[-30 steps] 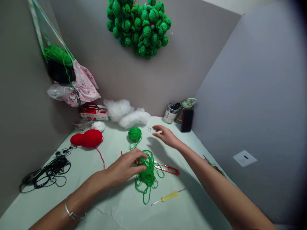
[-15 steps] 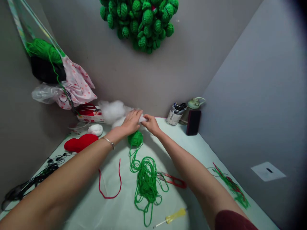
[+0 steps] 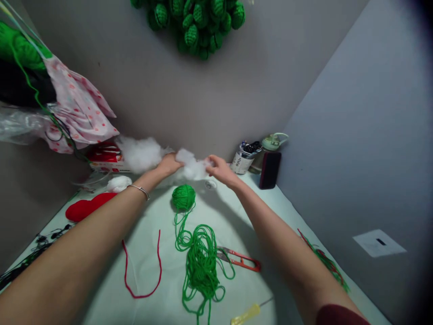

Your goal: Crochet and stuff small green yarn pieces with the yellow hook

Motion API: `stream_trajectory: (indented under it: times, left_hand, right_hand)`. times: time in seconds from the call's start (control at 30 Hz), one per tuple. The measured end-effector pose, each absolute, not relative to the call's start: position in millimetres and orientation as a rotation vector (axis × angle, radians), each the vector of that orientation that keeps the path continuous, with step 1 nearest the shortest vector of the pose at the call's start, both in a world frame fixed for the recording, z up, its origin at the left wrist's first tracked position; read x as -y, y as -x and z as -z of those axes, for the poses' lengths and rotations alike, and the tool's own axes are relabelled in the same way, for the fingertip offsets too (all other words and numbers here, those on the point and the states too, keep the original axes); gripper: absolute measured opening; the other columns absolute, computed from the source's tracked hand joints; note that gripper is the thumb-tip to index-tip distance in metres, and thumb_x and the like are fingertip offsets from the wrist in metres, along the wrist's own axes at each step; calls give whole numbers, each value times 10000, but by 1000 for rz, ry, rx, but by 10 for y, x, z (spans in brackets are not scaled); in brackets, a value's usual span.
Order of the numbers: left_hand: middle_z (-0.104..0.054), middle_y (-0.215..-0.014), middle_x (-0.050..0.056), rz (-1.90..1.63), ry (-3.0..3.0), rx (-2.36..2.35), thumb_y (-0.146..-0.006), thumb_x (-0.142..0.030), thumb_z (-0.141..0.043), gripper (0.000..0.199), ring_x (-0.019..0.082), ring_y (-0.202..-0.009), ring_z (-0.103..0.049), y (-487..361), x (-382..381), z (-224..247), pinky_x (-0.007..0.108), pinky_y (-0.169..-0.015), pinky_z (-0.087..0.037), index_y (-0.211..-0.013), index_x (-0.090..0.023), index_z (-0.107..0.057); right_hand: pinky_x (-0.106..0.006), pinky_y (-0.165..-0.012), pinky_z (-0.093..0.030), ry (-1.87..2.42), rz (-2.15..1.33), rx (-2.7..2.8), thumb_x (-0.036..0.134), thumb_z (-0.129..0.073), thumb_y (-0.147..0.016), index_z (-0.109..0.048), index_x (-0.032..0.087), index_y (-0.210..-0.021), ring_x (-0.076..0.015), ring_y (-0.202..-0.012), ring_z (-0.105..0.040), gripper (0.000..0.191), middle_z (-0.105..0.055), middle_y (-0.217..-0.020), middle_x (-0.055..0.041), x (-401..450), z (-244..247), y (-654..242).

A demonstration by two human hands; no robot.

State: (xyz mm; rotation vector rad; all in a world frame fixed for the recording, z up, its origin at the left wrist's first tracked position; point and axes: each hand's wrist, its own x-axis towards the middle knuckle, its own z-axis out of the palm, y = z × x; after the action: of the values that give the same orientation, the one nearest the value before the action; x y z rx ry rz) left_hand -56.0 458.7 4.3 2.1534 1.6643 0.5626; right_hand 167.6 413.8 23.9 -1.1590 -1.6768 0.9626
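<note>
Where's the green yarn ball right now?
In the head view, the green yarn ball sits on the table left of centre, beyond the loose green yarn and in front of the white stuffing between the left hand and right hand.

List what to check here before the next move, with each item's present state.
1. Right hand has the white stuffing: ok, fingers pinch its right end.
2. Left hand grips it too: cannot tell, its fingertips are partly hidden.
3. Green yarn ball apart from both hands: ok.
4. Loose green yarn free of tangles: not ok, it lies in a heap of loops.
5. Red scissors clear of yarn: not ok, a green strand crosses the blades.
6. Yellow-handled tool fully in view: not ok, the picture's bottom edge cuts it.
</note>
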Motion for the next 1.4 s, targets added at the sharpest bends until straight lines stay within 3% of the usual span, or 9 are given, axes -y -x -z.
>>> stream_trajectory:
  times: [0.17,0.27,0.37,0.6,0.77,0.9,1.03,1.2,1.4]
  left_hand:
    - [-652,-1330,102,-577,-2162,-1640,-1021,-396,-604,385,273,-1131,-679,535,-4568,-81,463,-950,-595,-1306,-140,-648]
    - [-552,-1524,134,-592,-2270,-1575,-956,-317,-694,527,326,-1328,-588,519,-4472,-66,525,-1092,-515,-1447,-175,-566]
    - [-402,-1685,140,-579,-2360,-1542,-793,-158,-778,829,385,-1561,-327,500,-4378,-16,605,-1264,-270,-1559,-230,-471]
    - [-705,-1372,160,-628,-2328,-1624,-843,-109,-614,440,403,-1536,-355,460,-4281,79,636,-1280,-11,-1274,-111,-700]
    - [-652,-1420,184,-837,-2253,-1483,-777,-152,-707,546,416,-1492,-401,348,-4105,-224,654,-1271,-110,-1317,-96,-645]
    - [-488,-1604,149,-1121,-2033,-1266,-1039,-374,-396,555,266,-1439,-512,103,-3609,-528,440,-1169,-447,-1566,-200,-374]
    - [-748,-1177,119,-988,-952,-517,-1013,-729,-307,679,299,-1117,-713,-112,-2915,-657,455,-936,-600,-1251,-187,-639]
    - [-757,-937,58,-1114,-452,-442,-1081,-509,-419,447,183,-941,-735,-182,-2486,-611,309,-883,-610,-986,-155,-676]
    - [-667,-751,-15,-1335,-407,-600,-1084,-282,-494,229,48,-572,-620,119,-2414,-556,123,-550,-499,-1000,-151,-661]
  right_hand:
    - [-417,-1015,-474,1290,-916,1604,187,-824,-545,-591,192,-1141,-259,-1051,-595,640,-668,-1184,-107,-4322,146,-1201]
    - [-449,-1008,-476,1360,-894,1500,166,-695,-627,-550,213,-1127,-264,-1015,-602,523,-676,-1101,-79,-4422,205,-1064]
    - [-390,-907,-504,1333,-913,1434,183,-603,-642,-537,230,-969,-230,-916,-590,337,-641,-936,-21,-4430,126,-1051]
    - [-264,-575,-435,988,-1251,1509,290,-610,-642,-521,242,-755,-136,-617,-487,151,-520,-691,32,-3817,-401,-1255]
    - [-258,-504,-379,829,-1361,1435,321,-743,-643,-555,261,-791,-129,-570,-453,246,-535,-696,26,-3262,-823,-1663]
    - [-266,-513,-398,851,-1161,1475,303,-714,-736,-546,262,-834,-132,-563,-463,198,-524,-692,35,-2971,-931,-1733]
    - [-309,-684,-487,939,-450,1790,216,-587,-881,-558,238,-952,-177,-735,-560,79,-611,-843,-10,-2767,-854,-1547]
    - [-457,-943,-480,1066,425,2377,152,-422,-1030,-627,155,-1029,-295,-1057,-575,205,-688,-1090,-160,-2512,-652,-1315]
    - [-546,-1124,-438,809,103,2514,281,-586,-1012,-549,210,-1399,-326,-1423,-454,395,-500,-1551,-179,-2064,-665,-1443]
